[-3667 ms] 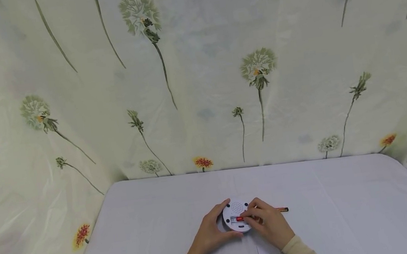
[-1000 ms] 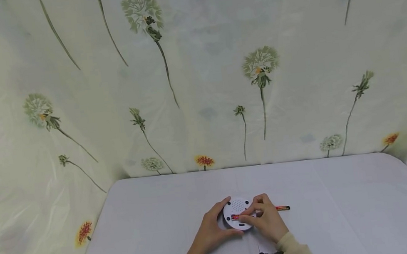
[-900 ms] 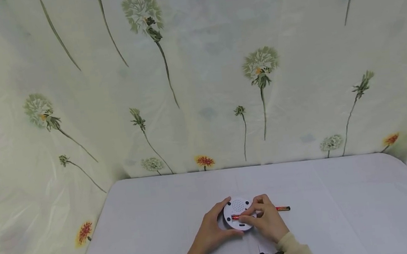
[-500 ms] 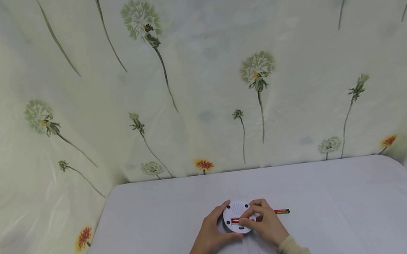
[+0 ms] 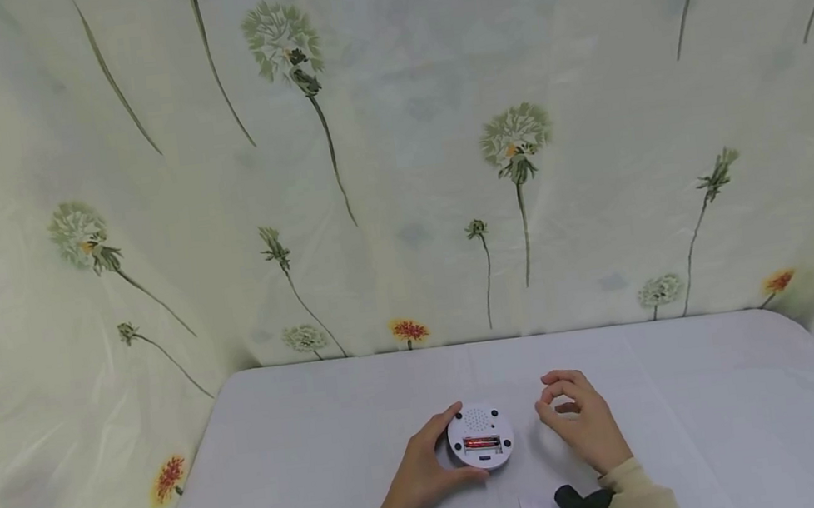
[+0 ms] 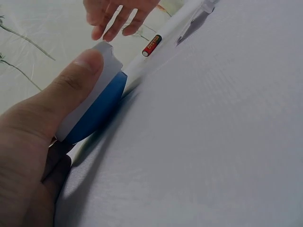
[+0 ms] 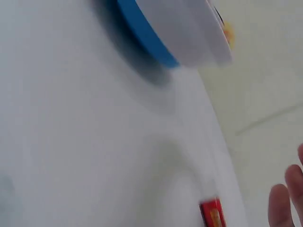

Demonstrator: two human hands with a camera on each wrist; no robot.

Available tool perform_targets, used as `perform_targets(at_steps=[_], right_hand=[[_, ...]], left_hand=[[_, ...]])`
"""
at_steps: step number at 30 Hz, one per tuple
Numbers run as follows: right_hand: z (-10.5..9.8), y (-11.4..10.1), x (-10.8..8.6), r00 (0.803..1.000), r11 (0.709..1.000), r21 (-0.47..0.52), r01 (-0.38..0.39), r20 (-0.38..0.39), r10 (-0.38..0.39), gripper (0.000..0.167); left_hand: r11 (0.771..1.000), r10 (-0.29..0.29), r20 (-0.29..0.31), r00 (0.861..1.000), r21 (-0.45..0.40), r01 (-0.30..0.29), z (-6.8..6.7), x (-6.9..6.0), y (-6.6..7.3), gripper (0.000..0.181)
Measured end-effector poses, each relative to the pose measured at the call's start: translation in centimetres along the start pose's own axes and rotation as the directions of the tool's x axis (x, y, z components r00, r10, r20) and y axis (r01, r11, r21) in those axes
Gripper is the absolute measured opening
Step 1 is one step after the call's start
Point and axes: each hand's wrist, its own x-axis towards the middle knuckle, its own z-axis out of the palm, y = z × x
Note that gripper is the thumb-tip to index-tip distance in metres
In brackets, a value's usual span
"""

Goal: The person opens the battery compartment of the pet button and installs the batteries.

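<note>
My left hand [image 5: 427, 463] grips a round white device [image 5: 478, 418] by its edge, thumb at the front, fingers at the back. The device's holed face points up, with several black feet; its other side is blue in the wrist views. A red battery [image 5: 482, 442] lies in its uncovered compartment. To the right, my right hand [image 5: 580, 419] is raised over the table, fingers loosely bent and holding nothing. Another red and black battery [image 6: 152, 45] lies on the table near that hand in the left wrist view; the right hand hides it in the head view.
A small flat white piece [image 5: 538, 507] lies on the table in front of my right sleeve. Beside it, a black bent object [image 5: 583, 504] sits at the right wrist. The white-covered table [image 5: 335, 413] ends at a flower-printed curtain [image 5: 397, 163].
The right hand has let go of the battery in the compartment and moved right, off the device. The left hand keeps its grip. The flat white piece shows more fully.
</note>
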Motion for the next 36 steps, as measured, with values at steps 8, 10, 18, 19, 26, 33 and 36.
perform_targets(at_steps=[8,10,18,19,26,33,36], right_hand=[[-2.7,3.1,0.0,0.988,0.988,-0.143,0.051,0.153,-0.029,0.015],[-2.7,3.7,-0.1,0.982,0.981,-0.168,0.095,0.175,-0.065,0.024],[-3.0,4.5,-0.2,0.966,0.944,-0.31,0.116,0.257,-0.035,0.023],[-3.0,4.5,-0.2,0.963,0.94,-0.321,0.112,0.269,-0.023,0.021],[-3.0,4.5,-0.1,0.963,0.934,-0.343,0.101,0.27,-0.005,0.016],[-2.7,4.7,-0.2,0.967,0.926,-0.356,0.128,0.252,-0.037,0.015],[-2.7,4.8,-0.1,0.967,0.922,-0.356,0.153,0.247,-0.065,0.016]], left_hand=[[1.0,-0.009,-0.001,1.0,0.009,0.009,0.1,0.0,-0.2,0.097],[1.0,-0.015,-0.001,1.0,0.014,0.015,0.1,-0.1,-0.2,0.097],[1.0,-0.021,0.008,1.0,0.006,0.021,0.1,0.0,0.0,0.097],[1.0,-0.021,0.008,1.0,0.006,0.021,0.1,0.0,0.0,0.097],[1.0,-0.003,0.005,1.0,0.009,0.003,0.1,0.0,-0.1,0.097],[1.0,-0.008,0.009,1.0,0.004,0.008,0.1,0.0,0.0,0.097],[1.0,-0.018,0.011,1.0,0.0,0.018,0.0,0.1,0.1,0.097]])
